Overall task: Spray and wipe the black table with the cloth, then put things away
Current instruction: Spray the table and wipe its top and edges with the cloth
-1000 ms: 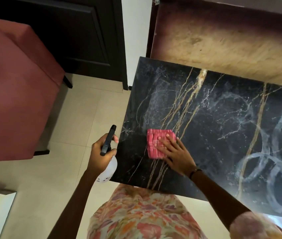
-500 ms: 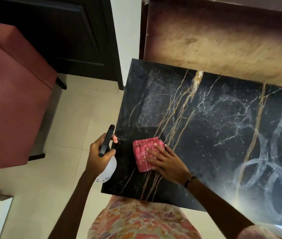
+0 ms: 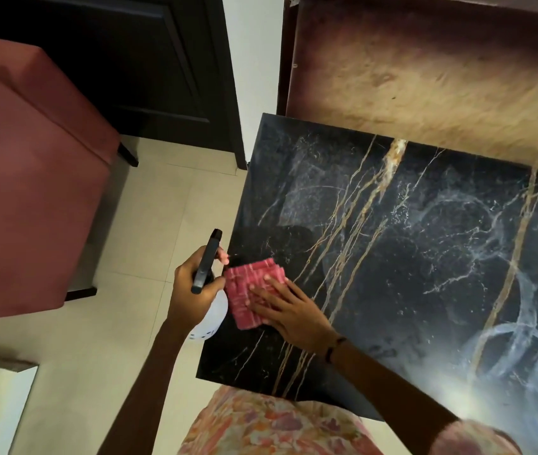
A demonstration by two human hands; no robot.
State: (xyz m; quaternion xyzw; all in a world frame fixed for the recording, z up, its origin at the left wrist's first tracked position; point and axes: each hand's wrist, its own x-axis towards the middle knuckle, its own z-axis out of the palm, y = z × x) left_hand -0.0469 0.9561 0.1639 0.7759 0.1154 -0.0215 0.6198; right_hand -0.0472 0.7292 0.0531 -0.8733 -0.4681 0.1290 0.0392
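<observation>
Right hand [image 3: 289, 311] flat on cloth [image 3: 250, 290], left hand [image 3: 195, 290] gripping spray bottle [image 3: 207, 318]: press evenly, overlap passes rightward from the bottle across the counter [image 3: 409, 257].

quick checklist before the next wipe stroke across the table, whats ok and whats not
1. Cloth flat on the black table: ok, it lies folded near the left edge.
2. Right hand pressing the cloth: ok, straight fingers lie on top of it.
3. Spray bottle secure: ok, the left hand grips it just off the table's left edge.
4. Path to the right free of objects: ok, nothing stands on the visible surface.
5. Streaks left to wipe: not ok, whitish swirl marks cover the right part.
6. Enough liquid in the bottle: cannot tell.
</observation>
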